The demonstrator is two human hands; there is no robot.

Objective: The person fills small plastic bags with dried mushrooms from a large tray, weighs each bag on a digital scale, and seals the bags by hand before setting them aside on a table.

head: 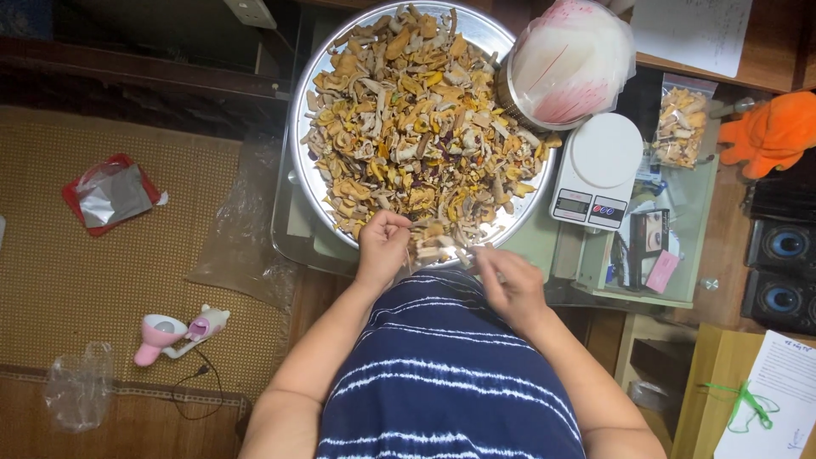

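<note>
From the head camera, looking straight down, a large round metal tray (299,161) sits on a glass-topped table (544,242) and is heaped with mixed dried pieces (416,119) in yellow, tan and brown, with a few dark purple bits among them (mushroom-like or fruit-like slices; the exact kind cannot be told). The left hand (382,248) rests at the near rim of the tray, fingers curled inward and pinched on a few pieces from the edge of the heap. The right hand (508,285) is just off the rim, nearer the body, thumb and forefinger pressed together on a thin pale piece (481,248); the other fingers are loosely bent. A small loose cluster of pale pieces (435,246) lies between the two hands at the tray's edge. Behind the tray on the right stands a round container lined with a clear plastic bag (568,61), and just beside it a white digital kitchen scale (597,170). Farther right is a filled clear bag of the same dried pieces (681,127) and an orange plush toy (772,132). To the left, on a woven mat (102,272), lie a red-edged foil pouch (109,194), a pink and white handheld gadget (178,331) and a crumpled clear bag (78,387). The person wears a navy striped top (442,382).
</note>
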